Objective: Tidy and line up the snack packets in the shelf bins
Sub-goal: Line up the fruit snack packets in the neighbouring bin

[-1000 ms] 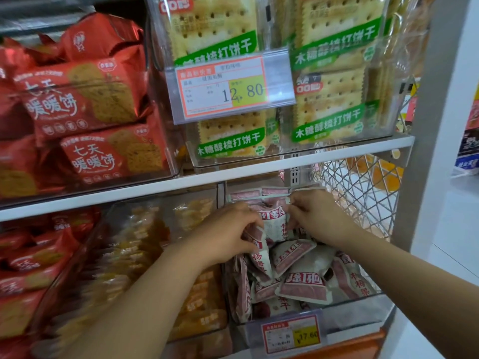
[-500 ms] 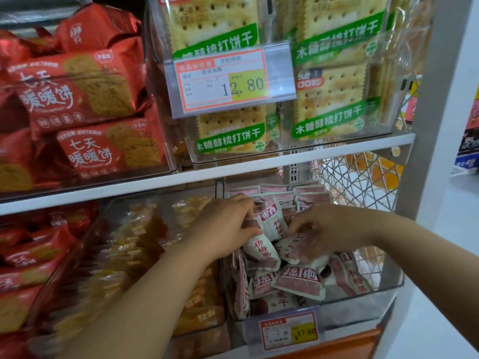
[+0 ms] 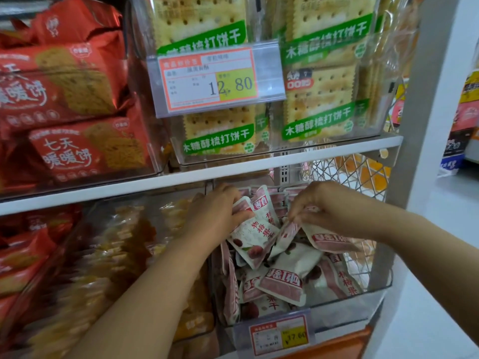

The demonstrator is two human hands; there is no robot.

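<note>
Both hands reach into the clear bin (image 3: 363,296) on the lower shelf. The left hand (image 3: 220,216) curls its fingers over the top edge of a white-and-pink snack packet (image 3: 255,237), and the right hand (image 3: 326,206) pinches another packet (image 3: 330,242) by its upper edge, just beside the first. A price tag (image 3: 278,335) hangs at the bin's front lip. Behind the lip, loose packets (image 3: 282,281) lie tumbled at all angles. Further back, a row of packets (image 3: 278,196) stands upright. Little room shows between the hands and the shelf board (image 3: 155,181) overhead, and a wire mesh panel (image 3: 344,172) closes the right side.
</note>
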